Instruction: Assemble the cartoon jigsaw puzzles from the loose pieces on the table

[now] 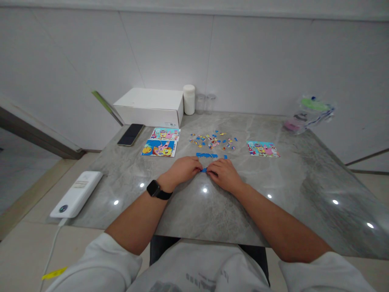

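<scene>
Between my two hands is a small blue jigsaw piece (pixel 204 170), low over the table or on it. My left hand (pixel 186 167), with a black watch on its wrist, pinches its left side. On the other side the fingertips of my right hand (pixel 223 173) close on the same blue bit; whether it is one piece or two joined, I cannot tell. Just beyond my fingers lies a joined blue puzzle strip (pixel 207 155), and to its right a separate blue piece (pixel 225 157). Farther back, several loose puzzle pieces (pixel 213 141) are scattered in a heap.
Cartoon picture cards (pixel 159 148) lie at the left, and another card (pixel 263 149) at the right. A phone (pixel 131 135), white box (pixel 148 106), white bottle (pixel 189 100) and two clear jars (pixel 205 104) stand farther back. A power bank (pixel 77 194) sits at the left edge; a plastic bag (pixel 308 115) at back right.
</scene>
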